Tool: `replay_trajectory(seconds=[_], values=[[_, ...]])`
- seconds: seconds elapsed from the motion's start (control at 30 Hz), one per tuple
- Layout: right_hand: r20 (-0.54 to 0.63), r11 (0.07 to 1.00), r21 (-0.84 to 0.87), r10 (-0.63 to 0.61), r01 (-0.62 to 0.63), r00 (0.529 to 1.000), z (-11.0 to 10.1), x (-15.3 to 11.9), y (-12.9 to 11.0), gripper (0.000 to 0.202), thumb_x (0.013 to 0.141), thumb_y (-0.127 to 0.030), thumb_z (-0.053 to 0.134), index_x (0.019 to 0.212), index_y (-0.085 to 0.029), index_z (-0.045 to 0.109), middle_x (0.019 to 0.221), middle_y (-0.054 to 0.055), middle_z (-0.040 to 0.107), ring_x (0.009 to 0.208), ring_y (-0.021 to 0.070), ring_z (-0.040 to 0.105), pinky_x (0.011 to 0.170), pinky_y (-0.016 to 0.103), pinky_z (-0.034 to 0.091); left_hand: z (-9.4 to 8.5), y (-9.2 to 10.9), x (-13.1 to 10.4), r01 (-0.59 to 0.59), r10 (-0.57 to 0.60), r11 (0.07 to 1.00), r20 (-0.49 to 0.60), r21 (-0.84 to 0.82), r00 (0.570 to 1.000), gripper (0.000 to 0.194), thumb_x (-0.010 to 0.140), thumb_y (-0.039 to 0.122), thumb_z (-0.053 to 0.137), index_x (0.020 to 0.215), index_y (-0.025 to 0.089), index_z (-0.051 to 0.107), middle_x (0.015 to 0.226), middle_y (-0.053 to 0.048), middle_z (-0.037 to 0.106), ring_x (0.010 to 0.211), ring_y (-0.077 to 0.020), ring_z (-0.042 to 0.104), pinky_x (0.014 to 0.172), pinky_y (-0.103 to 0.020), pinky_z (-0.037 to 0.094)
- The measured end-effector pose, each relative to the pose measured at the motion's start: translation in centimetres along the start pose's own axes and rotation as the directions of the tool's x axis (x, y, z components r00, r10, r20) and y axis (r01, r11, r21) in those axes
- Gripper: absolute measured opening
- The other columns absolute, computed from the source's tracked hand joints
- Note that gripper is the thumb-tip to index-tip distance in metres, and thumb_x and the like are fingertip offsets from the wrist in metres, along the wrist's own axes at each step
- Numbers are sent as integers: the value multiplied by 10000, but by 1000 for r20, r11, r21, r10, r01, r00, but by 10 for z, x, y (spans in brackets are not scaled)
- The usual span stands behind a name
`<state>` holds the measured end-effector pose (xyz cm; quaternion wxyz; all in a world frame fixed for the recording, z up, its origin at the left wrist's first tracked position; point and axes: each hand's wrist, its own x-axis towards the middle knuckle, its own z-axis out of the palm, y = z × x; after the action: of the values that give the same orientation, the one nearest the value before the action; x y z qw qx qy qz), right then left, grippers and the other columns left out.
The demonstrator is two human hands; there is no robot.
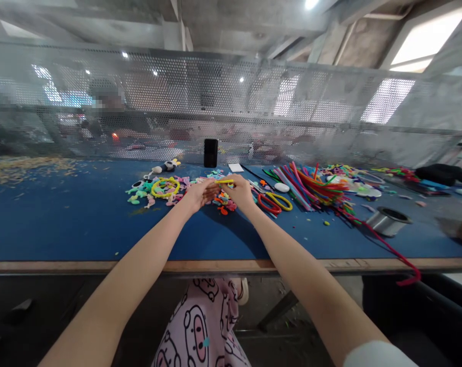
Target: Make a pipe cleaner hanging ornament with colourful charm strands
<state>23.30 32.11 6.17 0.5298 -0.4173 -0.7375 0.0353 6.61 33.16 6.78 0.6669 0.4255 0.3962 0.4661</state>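
Observation:
A short yellow piece (225,181) spans the gap between my two hands above the blue table. My right hand (239,191) pinches it between thumb and fingers. My left hand (201,194) touches its left end with the fingertips, the fingers close together. Below and behind the hands lies a pile of small colourful twisted pieces (224,203). A yellow ring (165,187) rests on the pile left of my left hand. Right of my right hand are red-handled scissors (269,204) and a yellow-handled pair (282,201).
A black phone (210,153) stands against the perforated metal screen (231,102). Bundled coloured stems (311,186) and a wire spool (389,221) lie to the right. Scraps cover the far left. The table's wooden edge (231,265) runs in front.

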Motion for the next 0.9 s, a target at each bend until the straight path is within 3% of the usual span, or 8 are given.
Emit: replay_trajectory(seconds=[0.17,0.33,0.5,0.7,0.9], values=[[126,980,-65,-176,185,976,-7,1,6,186,897,-330,636,982,-249,780,992,88,756,970,261,618,911,418,458,-1,-3,2,-65,65,998,28,-13,997,103,705,161,791,745,151,697,732,-45,741,703,-133,700,695,-234,566],[206,954,-73,-271,291,940,-7,1,9,265,932,-397,599,1085,-257,764,1056,82,761,985,253,618,941,434,445,-1,-1,1,-7,4,999,-48,-53,999,91,731,93,713,672,153,678,636,-18,695,607,-98,646,647,-217,549],[193,956,-62,-270,287,943,-7,2,11,285,934,-455,601,1052,-261,774,1026,71,767,979,247,625,938,424,444,-3,1,5,-74,73,997,-53,-10,996,95,680,138,762,678,155,669,636,-29,686,614,-117,639,595,-221,536],[175,956,-89,-263,281,949,-6,3,15,297,957,-463,563,995,-269,784,987,65,771,953,245,616,922,416,441,-5,-1,3,-171,170,985,25,22,985,118,632,116,789,712,139,705,686,-8,690,630,-83,600,679,-229,505],[161,933,-145,-305,328,939,-6,4,11,262,969,-395,552,963,-247,768,948,59,773,889,226,631,904,410,448,-5,0,0,-283,282,952,23,117,959,276,657,126,784,928,119,734,759,-26,721,639,-92,602,662,-235,475]])
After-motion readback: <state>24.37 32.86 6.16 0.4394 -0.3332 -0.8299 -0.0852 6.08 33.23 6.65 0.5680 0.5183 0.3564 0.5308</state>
